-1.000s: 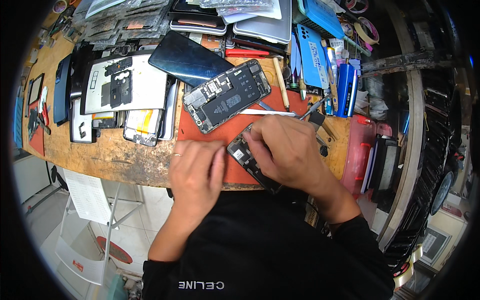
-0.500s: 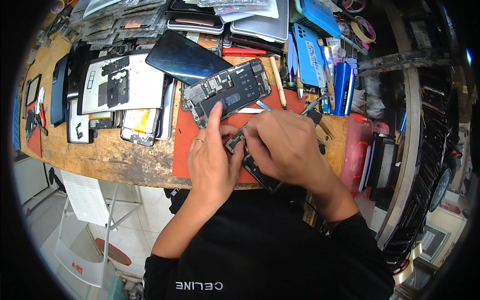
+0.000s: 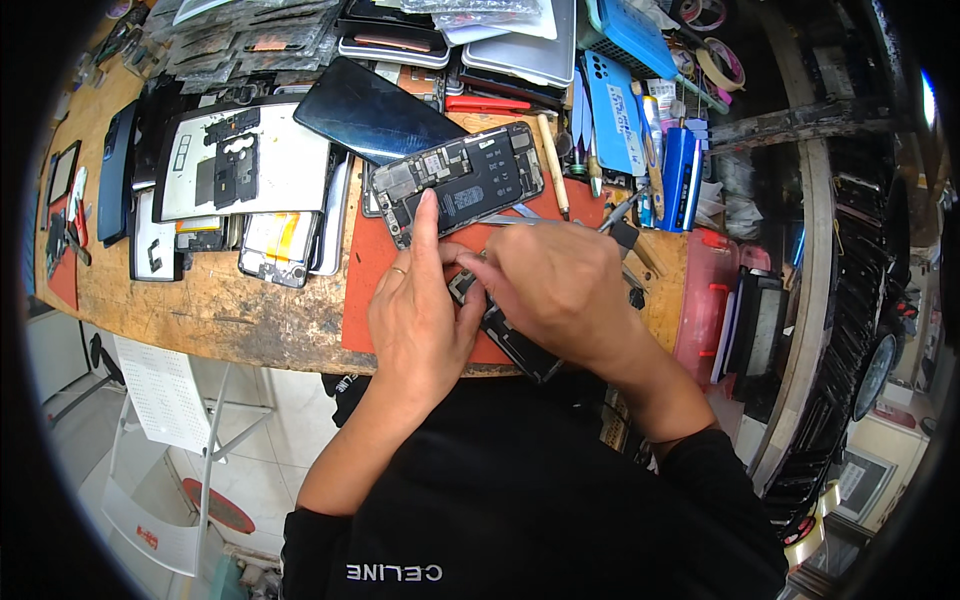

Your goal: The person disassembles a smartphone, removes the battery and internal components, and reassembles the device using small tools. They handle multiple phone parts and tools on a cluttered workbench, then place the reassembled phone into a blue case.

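My left hand (image 3: 418, 315) steadies a dark phone part (image 3: 518, 345) with small metal pieces at its upper end, slanting over the front edge of the mat. Its thumb lies along the part's left side, while the index finger stretches up over an opened phone (image 3: 465, 185). That phone lies tilted on the bench, its black battery and circuit board exposed. With bent, closed fingers, my right hand (image 3: 560, 285) works at the upper end of the dark part. Its own knuckles hide whatever is between the fingertips. A thin metal tool (image 3: 525, 211) lies behind the right hand.
Beneath the work is a red mat (image 3: 370, 320) on a worn wooden bench (image 3: 240, 325). A dark phone (image 3: 385, 110) leans behind the opened one. Phone parts are stacked left, with a white panel (image 3: 290, 160) on top. A wooden-handled tool (image 3: 553, 165) and pink box (image 3: 705, 300) stand right.
My right thumb and fingertips have shifted slightly left along the upper end of the dark phone part. My left hand keeps its hold, and the opened phone stays on the bench.
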The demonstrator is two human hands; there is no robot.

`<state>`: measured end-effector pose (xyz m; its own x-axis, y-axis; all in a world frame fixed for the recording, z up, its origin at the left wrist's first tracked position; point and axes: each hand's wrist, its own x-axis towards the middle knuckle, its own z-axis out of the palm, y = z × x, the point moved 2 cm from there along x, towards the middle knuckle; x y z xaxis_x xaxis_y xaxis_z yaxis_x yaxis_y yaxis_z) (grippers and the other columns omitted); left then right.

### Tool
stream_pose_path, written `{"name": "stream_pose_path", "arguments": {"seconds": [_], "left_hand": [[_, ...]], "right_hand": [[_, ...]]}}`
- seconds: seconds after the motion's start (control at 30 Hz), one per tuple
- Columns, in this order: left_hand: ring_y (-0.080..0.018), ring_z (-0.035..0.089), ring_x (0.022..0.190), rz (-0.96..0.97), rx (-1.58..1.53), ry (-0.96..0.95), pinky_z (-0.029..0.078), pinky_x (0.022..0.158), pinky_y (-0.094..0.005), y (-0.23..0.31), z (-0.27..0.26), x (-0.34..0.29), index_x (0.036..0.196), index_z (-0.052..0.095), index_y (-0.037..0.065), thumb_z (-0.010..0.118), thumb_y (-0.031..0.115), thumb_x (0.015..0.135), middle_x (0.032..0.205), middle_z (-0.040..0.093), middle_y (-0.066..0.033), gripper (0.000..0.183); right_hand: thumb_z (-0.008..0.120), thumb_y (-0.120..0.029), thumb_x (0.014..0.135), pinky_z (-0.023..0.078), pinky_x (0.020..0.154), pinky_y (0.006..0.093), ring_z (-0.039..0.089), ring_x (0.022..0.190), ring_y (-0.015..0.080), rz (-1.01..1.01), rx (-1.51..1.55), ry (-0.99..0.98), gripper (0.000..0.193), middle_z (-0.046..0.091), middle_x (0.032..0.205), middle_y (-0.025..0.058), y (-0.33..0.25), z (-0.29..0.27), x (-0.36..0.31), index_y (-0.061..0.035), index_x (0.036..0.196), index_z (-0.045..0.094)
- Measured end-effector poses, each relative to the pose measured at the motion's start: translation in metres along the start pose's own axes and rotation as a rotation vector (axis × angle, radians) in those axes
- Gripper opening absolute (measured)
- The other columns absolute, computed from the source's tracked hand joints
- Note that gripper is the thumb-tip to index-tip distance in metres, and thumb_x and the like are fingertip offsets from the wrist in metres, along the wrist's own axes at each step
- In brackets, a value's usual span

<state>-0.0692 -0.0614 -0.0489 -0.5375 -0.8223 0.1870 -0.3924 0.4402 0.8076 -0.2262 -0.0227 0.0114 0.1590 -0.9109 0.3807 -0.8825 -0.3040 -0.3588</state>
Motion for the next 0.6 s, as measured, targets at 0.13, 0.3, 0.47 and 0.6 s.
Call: {"name": "stream_pose_path", "arguments": {"seconds": [0.13, 0.3, 0.47, 0.6], "left_hand": [[-0.0314, 0.070, 0.093, 0.057, 0.005, 0.074, 0.057, 0.083, -0.0427, -0.002, 0.000, -0.007, 0.155, 0.047, -0.004, 0.086, -0.003, 0.082, 0.100, 0.072, -0.0111, 0.083], [-0.0323, 0.065, 0.090, 0.172, 0.130, 0.177, 0.054, 0.079, -0.0444, -0.004, 0.000, -0.009, 0.115, 0.074, 0.000, 0.082, -0.004, 0.087, 0.096, 0.067, -0.0115, 0.029], [-0.0319, 0.065, 0.089, 0.137, 0.149, 0.166, 0.054, 0.079, -0.0442, -0.001, 0.002, -0.007, 0.106, 0.077, 0.001, 0.080, -0.002, 0.090, 0.095, 0.067, -0.0111, 0.017], [-0.0317, 0.065, 0.089, 0.141, 0.139, 0.167, 0.054, 0.079, -0.0441, -0.002, 0.001, -0.007, 0.107, 0.077, 0.001, 0.080, -0.002, 0.090, 0.095, 0.067, -0.0107, 0.017]], "right_hand": [[0.075, -0.006, 0.081, 0.048, 0.074, 0.0437, 0.065, 0.085, 0.0314, -0.087, 0.254, -0.105, 0.026, 0.061, 0.093, 0.0103, 0.002, 0.000, -0.001, -0.0065, 0.103, 0.061], [0.073, 0.004, 0.078, 0.048, 0.080, 0.0448, 0.067, 0.094, 0.0338, -0.028, 0.148, -0.098, 0.032, 0.066, 0.105, 0.0144, -0.001, -0.014, 0.002, -0.0046, 0.105, 0.058], [0.071, 0.009, 0.079, 0.053, 0.081, 0.0437, 0.071, 0.090, 0.0349, 0.011, 0.092, -0.052, 0.035, 0.071, 0.107, 0.0173, 0.006, -0.009, -0.003, -0.0030, 0.107, 0.055], [0.069, 0.012, 0.081, 0.056, 0.077, 0.0437, 0.071, 0.085, 0.0358, 0.113, 0.286, -0.061, 0.035, 0.070, 0.104, 0.0196, 0.011, -0.005, -0.008, -0.0011, 0.108, 0.052]]}}
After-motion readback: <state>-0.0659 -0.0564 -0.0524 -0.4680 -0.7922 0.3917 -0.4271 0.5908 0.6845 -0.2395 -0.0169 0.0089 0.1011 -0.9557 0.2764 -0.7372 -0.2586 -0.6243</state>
